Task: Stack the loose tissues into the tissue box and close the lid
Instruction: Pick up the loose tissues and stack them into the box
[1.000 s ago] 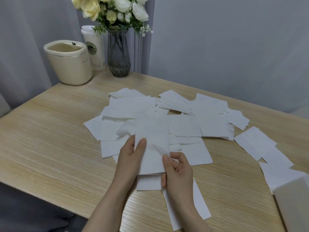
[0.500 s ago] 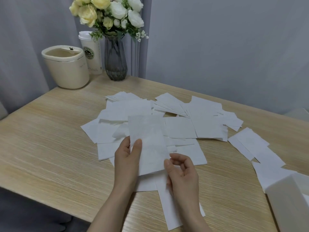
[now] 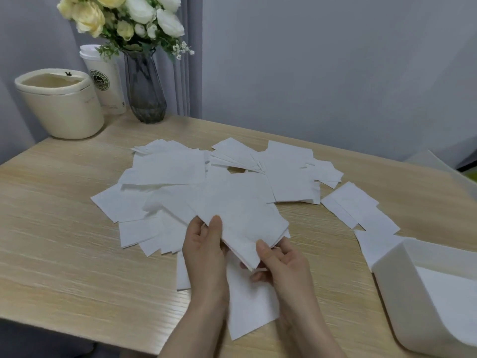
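Note:
Many loose white tissues lie scattered over the middle of the wooden table. Just above them I hold a small stack of tissues, tilted to the right. My left hand pinches its left edge with the thumb on top. My right hand pinches its lower right corner. The white tissue box stands open at the right edge, with white tissue inside. No lid can be seen.
A cream round container, a paper coffee cup and a dark glass vase of flowers stand at the table's back left corner. More tissues lie between the pile and the box.
The held tissues have swung from upright to tilted rightward and now look like a stack. The view has shifted right and down, showing more of the box.

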Demonstrator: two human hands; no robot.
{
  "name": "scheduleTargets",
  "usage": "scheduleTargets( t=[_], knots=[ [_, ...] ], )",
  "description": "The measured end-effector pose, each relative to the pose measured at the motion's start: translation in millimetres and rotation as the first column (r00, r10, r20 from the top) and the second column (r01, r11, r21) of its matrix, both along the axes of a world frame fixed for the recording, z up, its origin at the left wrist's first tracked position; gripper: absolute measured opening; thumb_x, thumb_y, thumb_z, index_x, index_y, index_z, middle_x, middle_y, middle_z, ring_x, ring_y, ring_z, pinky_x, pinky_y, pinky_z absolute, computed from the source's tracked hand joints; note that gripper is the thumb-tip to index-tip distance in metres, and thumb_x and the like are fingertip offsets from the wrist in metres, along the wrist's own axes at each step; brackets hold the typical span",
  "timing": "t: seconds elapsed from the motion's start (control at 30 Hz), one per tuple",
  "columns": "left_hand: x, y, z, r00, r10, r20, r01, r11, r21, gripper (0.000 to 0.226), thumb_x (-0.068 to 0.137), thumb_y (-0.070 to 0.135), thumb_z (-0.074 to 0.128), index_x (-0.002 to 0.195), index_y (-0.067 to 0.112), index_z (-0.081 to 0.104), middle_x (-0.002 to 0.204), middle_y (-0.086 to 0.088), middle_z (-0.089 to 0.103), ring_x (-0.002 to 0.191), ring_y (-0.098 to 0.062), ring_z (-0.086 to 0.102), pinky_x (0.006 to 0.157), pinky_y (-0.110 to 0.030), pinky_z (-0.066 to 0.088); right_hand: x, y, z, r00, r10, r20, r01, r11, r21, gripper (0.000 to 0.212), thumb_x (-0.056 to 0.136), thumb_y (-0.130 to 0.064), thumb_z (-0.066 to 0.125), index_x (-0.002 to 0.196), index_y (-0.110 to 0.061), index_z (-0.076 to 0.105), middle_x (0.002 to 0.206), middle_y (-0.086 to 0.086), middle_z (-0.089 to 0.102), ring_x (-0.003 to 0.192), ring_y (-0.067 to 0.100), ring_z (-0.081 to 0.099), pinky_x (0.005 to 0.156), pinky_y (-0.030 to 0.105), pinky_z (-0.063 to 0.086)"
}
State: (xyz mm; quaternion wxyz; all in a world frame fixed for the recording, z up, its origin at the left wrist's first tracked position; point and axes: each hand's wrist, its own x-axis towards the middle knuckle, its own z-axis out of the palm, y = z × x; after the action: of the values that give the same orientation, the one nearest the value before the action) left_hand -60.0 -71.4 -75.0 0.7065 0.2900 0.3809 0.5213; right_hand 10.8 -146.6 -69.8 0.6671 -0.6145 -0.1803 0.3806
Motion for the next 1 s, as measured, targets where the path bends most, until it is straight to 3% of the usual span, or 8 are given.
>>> scheduleTargets(
  t=[0.23, 0.3, 0.4, 0.53, 0.63, 0.77, 0.87, 1.0],
  knots=[
    [-12, 17, 13, 0.964, -0.168, -0.205, 0.191, 0.976, 0.1, 0.021, 0.092, 0.003, 0.062, 0.11, 0.012, 0.065, 0.073, -0.005, 0.063, 0.047, -0.014, 0.059, 0.047, -0.028, 0.052, 45, -28, 22, 0.944, 0.056, 0.326, 0.013, 0.978, -0.206, 0.015, 0.096, -0.011, 0.054, 0.1, -0.013, 0.069, 0.059, 0.001, 0.059, 0.043, 0.016, 0.046, 0.046, 0.022, 0.036],
    [-10, 17, 16, 0.945, -0.199, -0.26, 0.24, 0.961, 0.137, 0.022, 0.09, 0.004, 0.065, 0.111, 0.012, 0.066, 0.07, -0.014, 0.046, 0.049, -0.016, 0.056, 0.044, -0.027, 0.049, 54, -36, 31, 0.929, 0.022, 0.37, 0.053, 0.98, -0.191, 0.012, 0.094, -0.01, 0.057, 0.096, -0.014, 0.068, 0.054, -0.001, 0.053, 0.039, 0.013, 0.043, 0.046, 0.023, 0.037],
    [-3, 11, 24, 0.922, -0.266, -0.283, 0.324, 0.928, 0.185, 0.029, 0.088, 0.001, 0.066, 0.113, 0.015, 0.065, 0.071, -0.008, 0.055, 0.055, -0.021, 0.064, 0.039, -0.025, 0.045, 68, -52, 44, 0.902, -0.08, 0.424, 0.158, 0.976, -0.152, 0.006, 0.091, -0.01, 0.063, 0.094, -0.015, 0.066, 0.049, -0.004, 0.047, 0.038, 0.012, 0.043, 0.042, 0.018, 0.037],
    [14, -6, 36, 0.877, -0.377, -0.298, 0.448, 0.867, 0.219, 0.042, 0.087, -0.003, 0.066, 0.118, 0.024, 0.066, 0.095, 0.001, 0.066, 0.056, -0.024, 0.064, 0.043, -0.026, 0.047, 87, -76, 54, 0.863, -0.213, 0.458, 0.282, 0.955, -0.089, 0.014, 0.092, -0.012, 0.062, 0.088, -0.026, 0.065, 0.053, -0.004, 0.049, 0.054, 0.025, 0.047, 0.043, 0.022, 0.038],
    [30, -22, 43, 0.816, -0.476, -0.328, 0.553, 0.807, 0.205, 0.034, 0.087, -0.002, 0.066, 0.112, 0.021, 0.071, 0.111, 0.002, 0.067, 0.055, -0.022, 0.063, 0.045, -0.027, 0.048, 103, -95, 57, 0.827, -0.243, 0.507, 0.335, 0.937, -0.097, 0.015, 0.092, -0.014, 0.063, 0.092, -0.029, 0.065, 0.054, -0.011, 0.05, 0.052, 0.009, 0.047, 0.05, 0.019, 0.039],
    [50, -44, 47, 0.758, -0.547, -0.354, 0.635, 0.744, 0.208, 0.022, 0.087, 0.001, 0.067, 0.099, 0.017, 0.075, 0.098, 0.007, 0.074, 0.053, -0.017, 0.061, 0.042, -0.026, 0.045, 127, -125, 65, 0.772, -0.222, 0.595, 0.366, 0.921, -0.131, 0.015, 0.09, -0.015, 0.064, 0.099, -0.021, 0.073, 0.071, -0.012, 0.067, 0.059, -0.002, 0.054, 0.062, 0.015, 0.04],
    [66, -59, 47, 0.715, -0.545, -0.438, 0.681, 0.686, 0.256, 0.019, 0.086, 0.008, 0.069, 0.093, 0.023, 0.079, 0.067, 0.01, 0.068, 0.051, -0.009, 0.052, 0.045, -0.023, 0.043, 141, -149, 69, 0.73, -0.251, 0.635, 0.422, 0.897, -0.131, 0.013, 0.088, -0.014, 0.066, 0.092, -0.024, 0.073, 0.058, -0.012, 0.062, 0.059, 0.002, 0.054, 0.059, 0.011, 0.041],
    [92, -79, 43, 0.651, -0.53, -0.543, 0.744, 0.588, 0.318, 0.017, 0.083, 0.017, 0.072, 0.088, 0.032, 0.079, 0.082, 0.013, 0.074, 0.068, 0.002, 0.058, 0.066, -0.011, 0.047, 159, -180, 68, 0.728, -0.307, 0.612, 0.478, 0.868, -0.134, 0.008, 0.085, -0.011, 0.069, 0.086, -0.019, 0.071, 0.053, -0.004, 0.053, 0.055, 0.008, 0.047, 0.052, 0.011, 0.037]
  ],
)
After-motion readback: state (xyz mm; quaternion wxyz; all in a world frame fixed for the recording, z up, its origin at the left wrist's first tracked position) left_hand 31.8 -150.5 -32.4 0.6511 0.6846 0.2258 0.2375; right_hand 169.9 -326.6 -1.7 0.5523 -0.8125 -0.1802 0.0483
